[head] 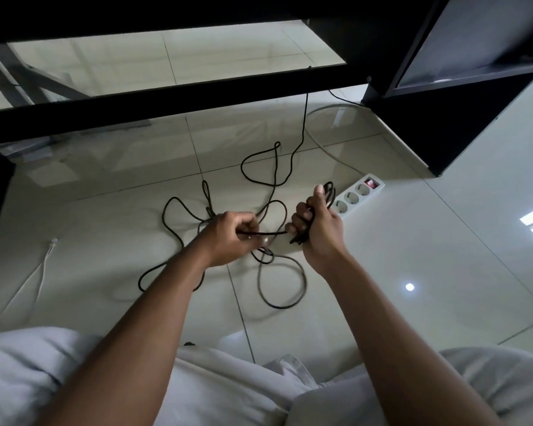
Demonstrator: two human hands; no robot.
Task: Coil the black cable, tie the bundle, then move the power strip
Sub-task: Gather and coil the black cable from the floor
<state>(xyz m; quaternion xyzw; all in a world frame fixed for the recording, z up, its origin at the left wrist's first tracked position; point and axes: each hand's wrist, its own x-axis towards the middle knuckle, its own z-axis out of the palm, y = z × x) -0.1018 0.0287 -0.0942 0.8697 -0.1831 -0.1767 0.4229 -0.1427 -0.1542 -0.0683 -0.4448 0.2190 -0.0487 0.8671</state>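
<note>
1. Right hand (316, 224): raised in a fist with the thumb up, wrapped round a bundle (330, 192) of folded loops.
2. Left hand (228, 235): fingers curled, pinching one strand of the black cable (268, 233), which runs taut across to the right fist.
3. The rest of the cable sprawls in loose loops on the tiled floor (413, 241) (mostly from 9 to 12 o'clock of the hands).
4. The white power strip (359, 193) lies at 2 o'clock of the right hand, its red switch at the far end; any lettering is too small to read.

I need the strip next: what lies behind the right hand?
The white power strip lies on the floor behind the right hand. Three sockets and a red switch show; the hand and black cable cover its near end.
</note>
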